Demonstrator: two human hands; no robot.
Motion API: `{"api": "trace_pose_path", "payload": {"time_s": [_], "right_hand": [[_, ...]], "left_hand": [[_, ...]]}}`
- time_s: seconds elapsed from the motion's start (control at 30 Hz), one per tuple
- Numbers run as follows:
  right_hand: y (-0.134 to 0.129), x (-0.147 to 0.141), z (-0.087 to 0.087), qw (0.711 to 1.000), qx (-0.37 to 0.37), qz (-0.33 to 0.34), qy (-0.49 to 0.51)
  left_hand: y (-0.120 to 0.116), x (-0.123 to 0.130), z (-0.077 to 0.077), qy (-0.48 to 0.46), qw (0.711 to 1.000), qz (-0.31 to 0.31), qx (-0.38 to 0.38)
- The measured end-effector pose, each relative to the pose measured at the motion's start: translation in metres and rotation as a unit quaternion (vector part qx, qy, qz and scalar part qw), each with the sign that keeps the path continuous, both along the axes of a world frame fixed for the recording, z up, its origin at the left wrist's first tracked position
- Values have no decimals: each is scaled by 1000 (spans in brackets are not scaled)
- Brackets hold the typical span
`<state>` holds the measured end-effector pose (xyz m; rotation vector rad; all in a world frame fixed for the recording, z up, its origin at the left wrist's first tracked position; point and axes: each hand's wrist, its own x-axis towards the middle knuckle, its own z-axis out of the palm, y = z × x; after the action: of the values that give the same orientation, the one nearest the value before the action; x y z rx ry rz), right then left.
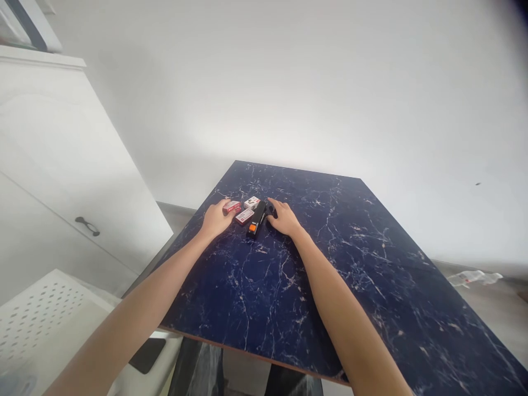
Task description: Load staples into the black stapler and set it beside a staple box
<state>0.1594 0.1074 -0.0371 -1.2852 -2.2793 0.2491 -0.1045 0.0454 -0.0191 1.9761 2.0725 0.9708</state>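
Observation:
On the dark blue marbled table [264,286], my left hand [215,220] grips a small red-and-white box [232,207] between thumb and fingers. Right beside it lies a second red-and-white box [245,216], flat on the table. A white box with dark print [251,203] sits just behind that one. To the right of the boxes is a black stapler [258,219] with an orange patch at its near end. My right hand [284,218] curls its thumb and fingers round a small black object [271,210] by the stapler's right side; its kind is unclear.
A white cabinet [61,143] with a dark handle stands at the left. Below it is a white perforated plastic piece [45,308]. The white wall [289,82] rises behind the table. A crumpled clear plastic item [474,278] lies on the floor at the right.

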Motion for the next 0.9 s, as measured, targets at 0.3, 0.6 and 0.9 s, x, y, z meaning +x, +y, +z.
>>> {"api": "trace_pose_path", "payload": {"time_s": [0.3,0.6,0.9], "right_hand": [[8,-2,-6,999,23,43,-13],[5,-2,-2,997,18,59,48],[-2,3,-4,982,-104,78,140]], "left_hand": [[0,-1,-4,23,997,-59,46],[21,30,-8,133,988,-74,-5],[-32,19,17,119,955,-271,-8]]}}
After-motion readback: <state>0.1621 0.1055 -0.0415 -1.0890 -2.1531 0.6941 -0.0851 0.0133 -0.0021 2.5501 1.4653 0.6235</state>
